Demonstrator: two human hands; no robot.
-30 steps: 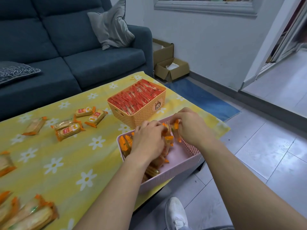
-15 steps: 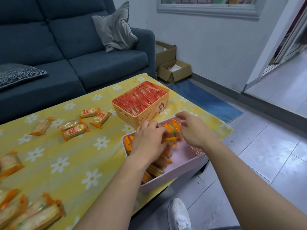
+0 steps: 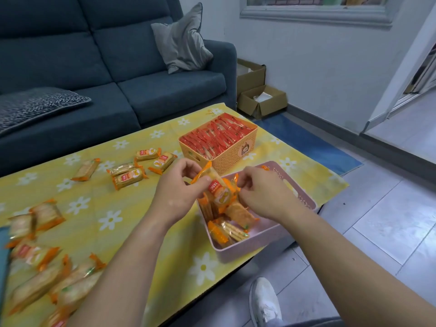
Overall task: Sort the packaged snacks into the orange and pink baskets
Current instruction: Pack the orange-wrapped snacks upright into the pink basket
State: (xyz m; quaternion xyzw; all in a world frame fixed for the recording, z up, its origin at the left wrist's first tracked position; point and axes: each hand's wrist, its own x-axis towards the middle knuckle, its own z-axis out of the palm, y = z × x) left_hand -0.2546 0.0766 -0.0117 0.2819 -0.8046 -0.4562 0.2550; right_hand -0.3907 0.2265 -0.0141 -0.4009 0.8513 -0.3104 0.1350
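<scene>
Left hand (image 3: 179, 193), fingers curled, gripped the left end of 1 snack packet (image 3: 220, 190) held tilted above the pink basket (image 3: 247, 250), while the right hand (image 3: 264, 194) pinched its right end, just before the orange basket (image 3: 232, 159).

1. Beyond my grip stands a dark blue sofa (image 3: 118, 67) with a grey cushion (image 3: 184, 41).
2. Under my grip lies a yellow flowered tablecloth (image 3: 99, 190).
3. Right of my grip are pale floor tiles (image 3: 389, 220) and a blue rug (image 3: 306, 140), with cardboard boxes (image 3: 262, 102) against a white wall (image 3: 318, 67).
</scene>
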